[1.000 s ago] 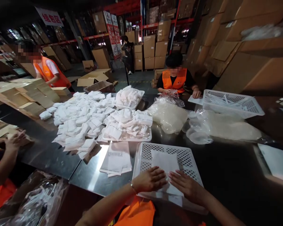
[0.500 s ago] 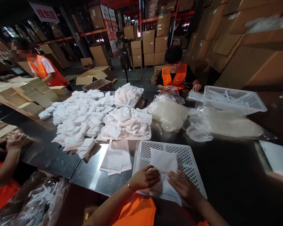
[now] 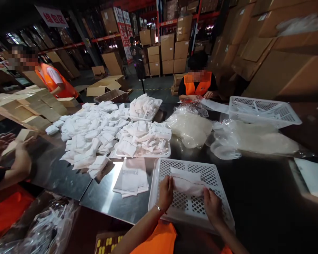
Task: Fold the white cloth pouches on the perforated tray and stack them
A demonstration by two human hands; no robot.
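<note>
A white pouch (image 3: 188,184), folded over into a wide bundle with a dark line along it, is held between both hands above an upturned-looking white perforated plastic basket (image 3: 224,208). My left hand (image 3: 165,192) pinches its left end, and my right hand (image 3: 212,204) grips the right end. The fingertips behind the pouch are hidden. Left of the basket lie several flat white pouches (image 3: 132,178) on the metal table. Just beyond, a white tray (image 3: 159,155) carries a heap of folded white packets (image 3: 143,135).
A large pile of folded packets (image 3: 92,123) covers the table's left part. Clear plastic bags of pale round items (image 3: 192,127) lie ahead, beside another white basket (image 3: 265,111). A co-worker (image 3: 197,84) sits opposite; another co-worker's hand (image 3: 21,144) handles boxes at left.
The pouch lay flat under both spread hands; its near part is now folded up and away. My hands have closed on its two ends.
</note>
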